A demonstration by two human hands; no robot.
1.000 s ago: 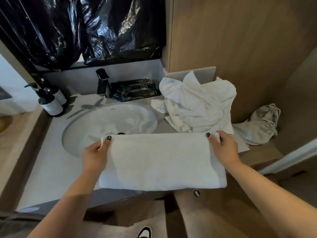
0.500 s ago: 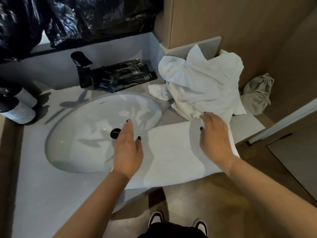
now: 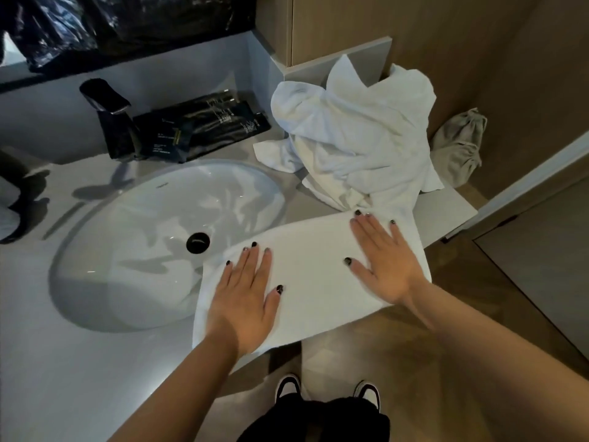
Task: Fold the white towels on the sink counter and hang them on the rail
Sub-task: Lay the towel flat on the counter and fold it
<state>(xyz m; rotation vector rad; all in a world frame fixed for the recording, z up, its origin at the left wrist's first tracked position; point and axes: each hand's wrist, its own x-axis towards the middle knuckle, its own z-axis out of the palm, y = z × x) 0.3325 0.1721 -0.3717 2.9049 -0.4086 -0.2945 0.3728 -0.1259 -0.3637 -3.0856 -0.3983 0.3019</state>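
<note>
Folded towel [image 3: 314,275] lies flat on the sink counter [image 3: 63,362], its left end over the basin [image 3: 134,237] rim, front edge past the counter edge. Left hand [image 3: 243,301] is flat on the towel's left part, fingers straight and spread, gripping nothing. Right hand [image 3: 381,266] is flat on the right part, also spread and pressing, not grasping. A second ago both hands pinched the towel's top corners and held it up; half a second ago they were lowering it, and now both palms have let go and sit further in on the cloth. Pile of unfolded towels [image 3: 357,138] sits just behind, touching the right fingertips. Black faucet [image 3: 111,119] and dark packets [image 3: 204,129] are at the back.
</note>
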